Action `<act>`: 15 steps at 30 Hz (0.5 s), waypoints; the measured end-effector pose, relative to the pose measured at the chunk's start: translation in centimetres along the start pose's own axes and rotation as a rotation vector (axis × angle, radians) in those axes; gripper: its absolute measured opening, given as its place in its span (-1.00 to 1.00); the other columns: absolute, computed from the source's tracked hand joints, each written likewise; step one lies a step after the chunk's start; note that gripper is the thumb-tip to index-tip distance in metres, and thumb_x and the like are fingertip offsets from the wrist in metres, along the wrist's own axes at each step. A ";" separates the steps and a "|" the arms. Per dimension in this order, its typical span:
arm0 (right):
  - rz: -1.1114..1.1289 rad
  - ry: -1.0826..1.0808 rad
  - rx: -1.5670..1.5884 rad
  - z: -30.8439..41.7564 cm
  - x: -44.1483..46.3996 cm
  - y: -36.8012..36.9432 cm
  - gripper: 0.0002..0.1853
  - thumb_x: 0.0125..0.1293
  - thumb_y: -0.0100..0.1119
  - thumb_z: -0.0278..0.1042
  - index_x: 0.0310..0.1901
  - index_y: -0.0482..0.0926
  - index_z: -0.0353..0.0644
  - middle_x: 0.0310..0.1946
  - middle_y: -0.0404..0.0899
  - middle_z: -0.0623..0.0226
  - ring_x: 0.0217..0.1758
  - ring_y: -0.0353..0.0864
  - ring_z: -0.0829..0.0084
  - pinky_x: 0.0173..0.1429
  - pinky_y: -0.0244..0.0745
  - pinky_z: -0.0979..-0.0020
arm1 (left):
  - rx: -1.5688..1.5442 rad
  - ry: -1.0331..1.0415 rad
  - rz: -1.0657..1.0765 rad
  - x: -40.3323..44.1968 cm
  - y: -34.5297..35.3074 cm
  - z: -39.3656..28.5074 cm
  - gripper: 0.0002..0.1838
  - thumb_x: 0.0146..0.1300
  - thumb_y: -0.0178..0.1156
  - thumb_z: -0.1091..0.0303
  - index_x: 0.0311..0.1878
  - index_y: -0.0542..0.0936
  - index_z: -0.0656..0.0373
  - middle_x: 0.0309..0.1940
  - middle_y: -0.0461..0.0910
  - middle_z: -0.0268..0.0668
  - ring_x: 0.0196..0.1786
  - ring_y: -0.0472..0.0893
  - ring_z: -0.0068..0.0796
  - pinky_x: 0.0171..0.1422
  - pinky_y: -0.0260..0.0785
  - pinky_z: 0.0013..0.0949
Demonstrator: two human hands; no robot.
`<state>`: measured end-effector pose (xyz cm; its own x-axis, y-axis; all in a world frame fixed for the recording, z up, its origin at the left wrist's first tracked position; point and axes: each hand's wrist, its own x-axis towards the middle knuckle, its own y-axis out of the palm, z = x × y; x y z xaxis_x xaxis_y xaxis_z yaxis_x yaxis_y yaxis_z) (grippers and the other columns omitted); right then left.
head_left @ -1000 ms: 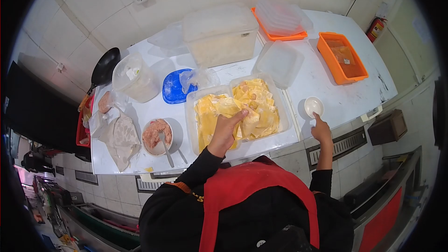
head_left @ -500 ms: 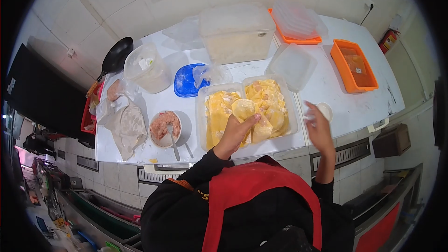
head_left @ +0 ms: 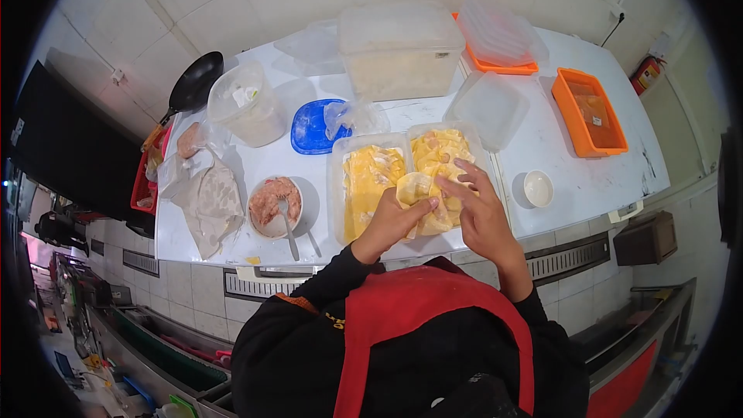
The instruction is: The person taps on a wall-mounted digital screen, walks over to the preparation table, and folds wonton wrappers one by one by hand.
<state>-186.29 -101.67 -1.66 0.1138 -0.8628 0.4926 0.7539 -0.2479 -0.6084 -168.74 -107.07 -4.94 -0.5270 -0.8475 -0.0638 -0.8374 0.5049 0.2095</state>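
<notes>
My left hand (head_left: 391, 224) grips a thin yellow dumpling wrapper (head_left: 414, 183), thumb across its near side. My right hand (head_left: 484, 217) is at the wrapper's right edge, fingers apart; whether a fingertip touches it I cannot tell. Under both hands stand two clear plastic tubs. Floury yellow wrappers (head_left: 364, 178) lie in the left tub (head_left: 338, 186), and folded filled dumplings (head_left: 441, 143) in the right one. A white bowl (head_left: 299, 213) of minced meat (head_left: 271, 193) with a spoon (head_left: 289, 238) in it stands to the left. A small white bowl (head_left: 538, 189) sits at the right.
Behind the tubs are a blue lid (head_left: 313, 131), a large lidded clear box (head_left: 398, 54) and a clear bucket (head_left: 259, 120). An orange basket (head_left: 600, 143) stands far right. Plastic bags (head_left: 209, 201) lie at the left, near a black frying pan (head_left: 197, 81).
My right hand has moved left from beside the small white bowl to the wrapper. My left hand still holds the wrapper. The view has shifted slightly.
</notes>
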 end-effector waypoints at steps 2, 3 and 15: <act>-0.068 0.111 0.189 0.3 -0.2 0.9 -0.58 0.10 0.03 -0.70 0.04 0.49 -0.23 0.13 0.37 0.02 0.03 0.51 0.20 0.09 0.45 0.34 | -0.037 0.031 -0.058 0.3 -0.1 0.8 -0.74 0.26 0.16 0.40 -0.01 0.50 0.26 -0.19 0.59 -0.29 -0.15 0.57 -0.54 -0.01 0.42 -0.43; -0.088 0.193 0.324 0.0 -0.9 1.8 -0.61 0.12 0.06 -0.68 0.03 0.47 -0.27 0.09 0.40 0.03 -0.02 0.54 0.27 0.05 0.46 0.38 | -0.128 0.053 -0.081 0.4 0.0 0.8 -0.75 0.28 0.14 0.39 -0.01 0.50 0.26 -0.18 0.59 -0.28 -0.13 0.57 -0.53 -0.01 0.42 -0.42; -0.249 0.333 0.866 -0.9 -1.1 3.1 -0.58 0.22 0.11 -0.65 0.10 0.26 -0.27 -0.26 0.58 0.26 -0.10 0.56 0.53 0.02 0.42 0.50 | -0.941 -0.279 0.063 1.1 0.8 1.7 -0.68 0.36 0.04 0.26 0.11 0.41 0.20 -0.03 0.52 -0.26 0.04 0.53 -0.45 0.15 0.41 -0.29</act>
<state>-184.62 -101.87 -4.65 -0.2028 -0.9434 0.2624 0.9633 -0.1442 0.2262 -170.22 -107.33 -6.53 -0.6833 -0.6935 -0.2284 -0.4127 0.1088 0.9043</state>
